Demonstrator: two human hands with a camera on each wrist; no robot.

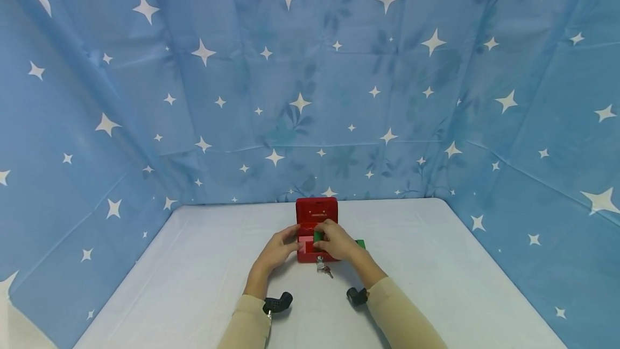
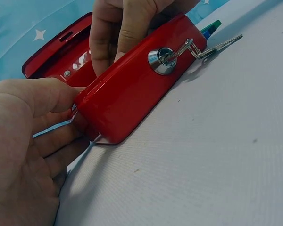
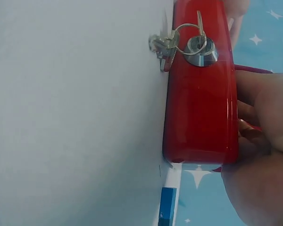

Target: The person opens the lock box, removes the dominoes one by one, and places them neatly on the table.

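White tabletop, green block — inside right grip

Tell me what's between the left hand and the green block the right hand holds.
Pink pieces in the box; the head view shows them.

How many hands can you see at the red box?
2. The left hand is at the left end of the red box; the right hand reaches over it, holding a green block.

Bright head view; dimmer wrist views; glints on red box
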